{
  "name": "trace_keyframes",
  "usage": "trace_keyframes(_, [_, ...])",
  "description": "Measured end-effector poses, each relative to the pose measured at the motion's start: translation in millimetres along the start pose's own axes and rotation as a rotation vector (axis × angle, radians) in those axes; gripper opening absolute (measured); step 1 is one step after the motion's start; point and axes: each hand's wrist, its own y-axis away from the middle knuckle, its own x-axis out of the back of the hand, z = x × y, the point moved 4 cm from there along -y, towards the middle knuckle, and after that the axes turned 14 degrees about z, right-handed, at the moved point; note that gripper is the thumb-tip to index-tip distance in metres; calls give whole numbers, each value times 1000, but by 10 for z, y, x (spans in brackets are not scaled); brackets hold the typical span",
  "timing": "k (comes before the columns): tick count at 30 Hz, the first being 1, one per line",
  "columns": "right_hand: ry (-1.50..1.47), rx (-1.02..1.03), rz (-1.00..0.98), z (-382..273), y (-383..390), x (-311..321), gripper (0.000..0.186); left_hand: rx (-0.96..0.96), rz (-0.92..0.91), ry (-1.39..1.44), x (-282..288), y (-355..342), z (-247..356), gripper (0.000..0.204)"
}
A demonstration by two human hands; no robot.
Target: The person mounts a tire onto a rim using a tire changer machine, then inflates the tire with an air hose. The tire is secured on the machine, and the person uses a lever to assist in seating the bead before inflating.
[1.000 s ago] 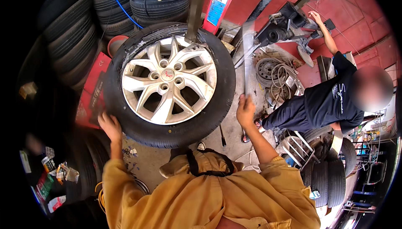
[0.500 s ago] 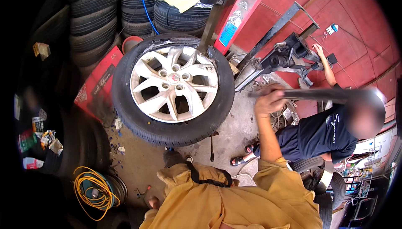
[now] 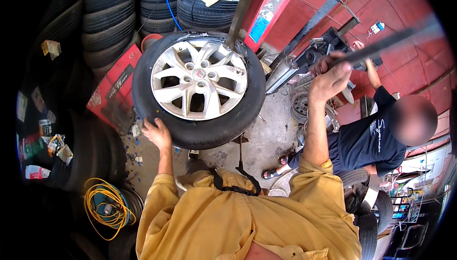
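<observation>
A tire on a silver alloy wheel [image 3: 212,105] lies flat on a red tire machine [image 3: 112,93], under its dark vertical post [image 3: 236,15] at the back edge of the rim. My left hand [image 3: 158,132] is at the front left of the tire's sidewall, fingers spread, seemingly touching it. My right hand [image 3: 332,74] is raised to the right of the tire, closed around a long dark metal bar [image 3: 381,45] that slants up to the right; its far end is blurred.
Stacked tires [image 3: 107,29] stand behind and left. A coiled yellow hose [image 3: 104,203] lies lower left. A co-worker [image 3: 376,141] in dark clothes is at the right, a hand [image 3: 357,45] on machinery. A bare rim [image 3: 299,103] and more tires [image 3: 383,212] lie on the right.
My right hand has risen with the bar, whose far end now tilts up to the right. My left hand left the tire, dropped low, and is back at the tire's front left.
</observation>
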Motion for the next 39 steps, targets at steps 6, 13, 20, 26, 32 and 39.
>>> trace_keyframes(6, [1057,-164,-540,1737,2072,2297,49,-61,-29,63,-190,557,305,56])
trace_keyframes(13, [494,-730,-265,556,939,463,48,63,-52,2,118,491,-41,57])
trace_keyframes(20, [321,-102,54,734,1062,827,36,90,-83,19,0,402,147,61])
trace_keyframes(26, [1208,-721,-644,1494,2709,2442,51,137,-15,-33,-156,249,104,63])
trace_keyframes(32, [1168,-774,-589,1136,3046,2447,50,167,4,-54,-351,112,23,67])
trace_keyframes(39, [953,-974,-528,987,3313,2593,50,54,20,-309,-636,-321,-237,65])
